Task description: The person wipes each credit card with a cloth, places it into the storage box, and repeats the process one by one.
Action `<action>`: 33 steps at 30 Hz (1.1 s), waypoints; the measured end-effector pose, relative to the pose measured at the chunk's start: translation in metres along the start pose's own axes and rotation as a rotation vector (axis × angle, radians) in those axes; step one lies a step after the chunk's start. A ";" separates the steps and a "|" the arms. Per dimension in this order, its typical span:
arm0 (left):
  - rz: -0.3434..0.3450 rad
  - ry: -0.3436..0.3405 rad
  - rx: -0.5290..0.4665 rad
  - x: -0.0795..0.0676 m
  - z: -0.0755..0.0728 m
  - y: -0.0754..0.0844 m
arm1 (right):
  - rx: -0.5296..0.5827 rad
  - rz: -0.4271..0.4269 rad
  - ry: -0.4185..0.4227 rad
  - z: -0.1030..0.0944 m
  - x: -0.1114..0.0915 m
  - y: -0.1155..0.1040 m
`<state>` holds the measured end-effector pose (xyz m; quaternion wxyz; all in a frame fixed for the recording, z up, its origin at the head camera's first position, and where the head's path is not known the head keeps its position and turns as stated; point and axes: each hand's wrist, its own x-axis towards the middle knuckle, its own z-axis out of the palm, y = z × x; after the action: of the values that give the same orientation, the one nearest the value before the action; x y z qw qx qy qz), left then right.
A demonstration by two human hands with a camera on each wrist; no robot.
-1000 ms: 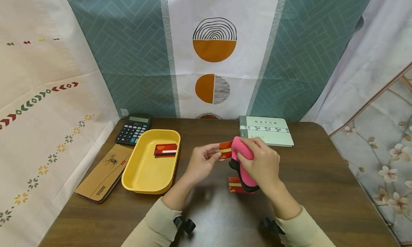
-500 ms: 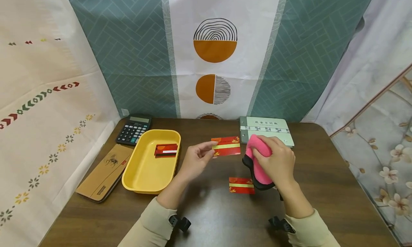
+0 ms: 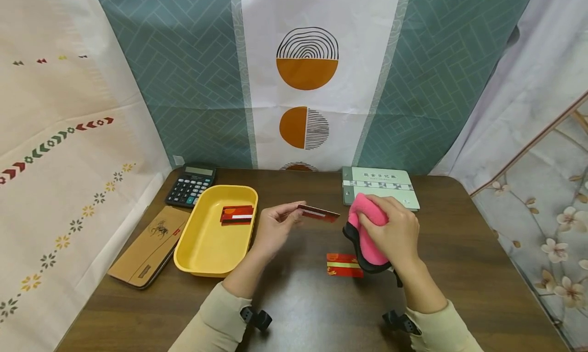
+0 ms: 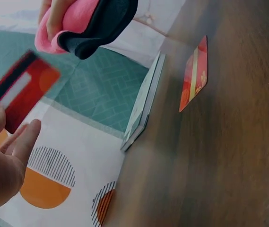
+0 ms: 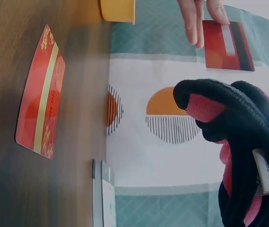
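In the head view my left hand (image 3: 274,228) pinches a red bank card (image 3: 320,214) by its left end, above the table. The card is tilted, its face foreshortened there. The left wrist view shows the dark magnetic stripe and white strip on this card (image 4: 26,90). My right hand (image 3: 396,229) grips a bunched cloth (image 3: 371,240), pink on one side and black on the other, just right of the card and apart from it. A white tag (image 5: 263,172) shows on the cloth in the right wrist view. Below them another red card (image 3: 344,265) with a gold band lies flat.
A yellow tray (image 3: 213,252) at the left holds red cards (image 3: 236,215). Beside it are a tan wallet (image 3: 149,245) and a black calculator (image 3: 190,186). A pale green ledger book (image 3: 381,183) lies at the back right of the wooden table (image 3: 464,270).
The cloth has come off the card and moved right with my right hand. My left hand has shifted slightly left and turned the card from its gold-banded face to its striped face.
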<state>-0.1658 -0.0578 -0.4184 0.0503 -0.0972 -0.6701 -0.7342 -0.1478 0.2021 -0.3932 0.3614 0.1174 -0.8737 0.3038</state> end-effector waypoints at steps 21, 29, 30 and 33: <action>-0.175 0.170 -0.167 -0.007 0.013 -0.013 | 0.050 -0.051 -0.053 0.009 -0.003 -0.015; -0.184 0.003 -0.172 -0.008 0.017 -0.010 | -0.030 -0.038 -0.102 0.019 -0.005 -0.023; -0.181 -0.019 -0.171 -0.008 0.018 -0.010 | -0.054 -0.027 -0.103 0.020 -0.004 -0.024; -0.150 -0.070 -0.148 -0.007 0.022 -0.011 | -0.107 -0.017 -0.126 0.025 -0.002 -0.033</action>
<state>-0.1595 -0.0353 -0.4283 -0.0354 -0.0758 -0.6208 -0.7795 -0.1463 0.1611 -0.3939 0.3142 0.1243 -0.9086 0.2457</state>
